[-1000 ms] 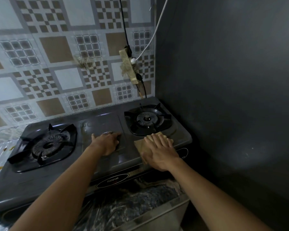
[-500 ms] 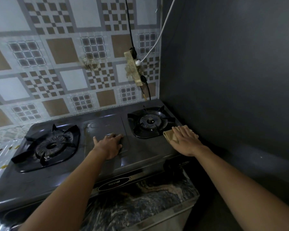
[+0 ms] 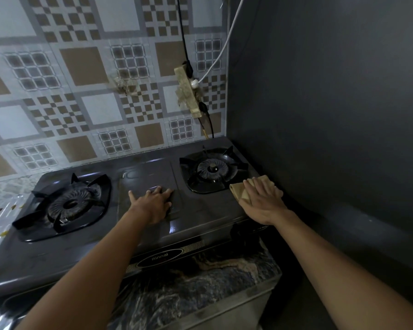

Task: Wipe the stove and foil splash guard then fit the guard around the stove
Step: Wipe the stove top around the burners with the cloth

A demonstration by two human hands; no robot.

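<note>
On the dark grey two-burner gas stove [image 3: 200, 220], the left hand [image 3: 153, 203] lies flat, fingers spread, holding nothing, while the right hand [image 3: 264, 202] presses a folded tan cloth [image 3: 240, 191] flat.

A dark grey two-burner gas stove [image 3: 153, 234] sits on a marbled stone counter [image 3: 200, 282] in a corner. The right hand [image 3: 264, 201] lies flat, fingers extended, pressing a folded tan cloth [image 3: 240, 190] onto the stove top; the right burner [image 3: 212, 169] is just left of and beyond this hand, a dark grey wall [image 3: 332, 115] close on its other side. The left hand [image 3: 153, 203] rests palm-down, fingers spread, on the centre panel, with the left burner [image 3: 68, 204] just left of it. Patterned wall tiles [image 3: 81, 67] rise beyond both hands.
</note>
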